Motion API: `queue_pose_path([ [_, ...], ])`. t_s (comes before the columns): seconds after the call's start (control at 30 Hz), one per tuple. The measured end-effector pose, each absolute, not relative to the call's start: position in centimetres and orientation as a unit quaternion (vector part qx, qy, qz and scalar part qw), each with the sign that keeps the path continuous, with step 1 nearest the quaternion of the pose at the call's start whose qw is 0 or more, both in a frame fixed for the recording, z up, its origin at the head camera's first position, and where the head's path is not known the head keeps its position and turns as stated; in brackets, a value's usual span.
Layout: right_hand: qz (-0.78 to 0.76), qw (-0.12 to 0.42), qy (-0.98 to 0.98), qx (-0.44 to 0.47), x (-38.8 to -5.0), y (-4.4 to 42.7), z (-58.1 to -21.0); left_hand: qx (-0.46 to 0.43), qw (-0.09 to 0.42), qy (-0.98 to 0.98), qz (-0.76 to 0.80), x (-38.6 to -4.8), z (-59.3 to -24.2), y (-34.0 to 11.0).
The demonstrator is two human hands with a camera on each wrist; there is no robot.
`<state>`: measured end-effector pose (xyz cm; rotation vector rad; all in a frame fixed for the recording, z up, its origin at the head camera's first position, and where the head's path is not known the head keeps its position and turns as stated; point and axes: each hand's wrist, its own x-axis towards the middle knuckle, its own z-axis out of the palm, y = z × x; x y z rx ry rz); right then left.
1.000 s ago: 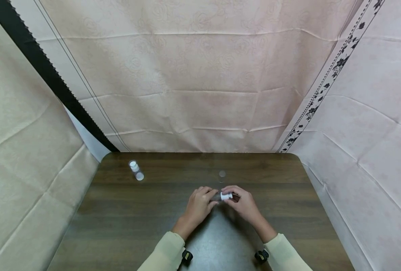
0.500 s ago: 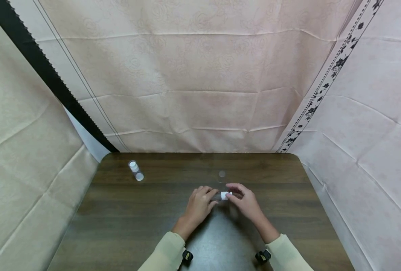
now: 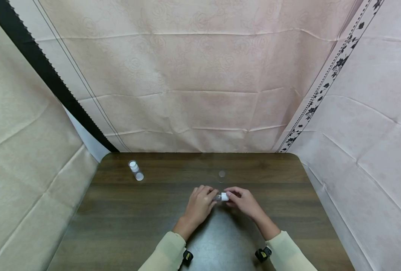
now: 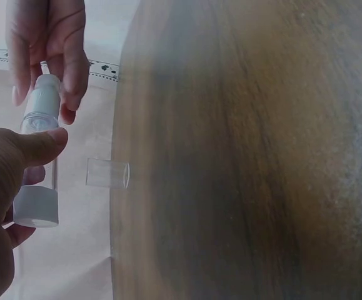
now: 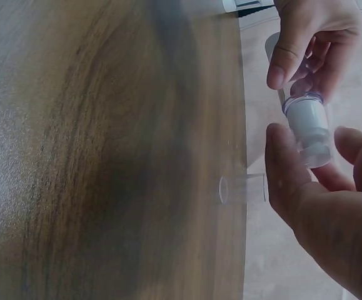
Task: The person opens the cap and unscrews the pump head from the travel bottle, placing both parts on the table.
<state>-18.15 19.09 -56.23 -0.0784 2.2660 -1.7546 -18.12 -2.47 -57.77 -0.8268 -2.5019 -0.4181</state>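
A small clear pump bottle (image 3: 224, 196) with a white collar and white base lies sideways between the two hands, above the table. My left hand (image 3: 198, 206) grips its clear body; in the left wrist view the thumb crosses the body above the white base (image 4: 37, 207). My right hand (image 3: 247, 203) has thumb and fingers curled round the pump end. In the right wrist view that end (image 5: 309, 125) sits between the fingertips, and whether every finger touches is hard to tell. Beyond the hands, a clear tube-shaped cap (image 4: 107, 174) stands on the table.
A second, similar bottle (image 3: 136, 170) with white ends stands at the far left of the brown wooden table (image 3: 136, 222). Pale cloth (image 3: 200, 75) hangs behind the table's far edge and along both sides.
My right fingers loosened and shifted on the pump end, then closed in on it again. A dark gap seen beside the white collar earlier no longer shows. My left hand has barely moved.
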Motion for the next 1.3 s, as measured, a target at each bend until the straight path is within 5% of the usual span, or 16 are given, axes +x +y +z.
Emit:
queue_pose_path([
  [0.3, -0.597, 0.145, 0.789, -0.018, -18.38, 19.04, -56.17, -0.306, 0.241, -0.91, -0.146, -18.11, -57.8, -2.38],
  [1.3, -0.57, 0.042, 0.813, -0.11, -17.78, 18.6, -56.28, -0.295, 0.235, -0.909, -0.176, -17.94, -58.31, -2.12],
])
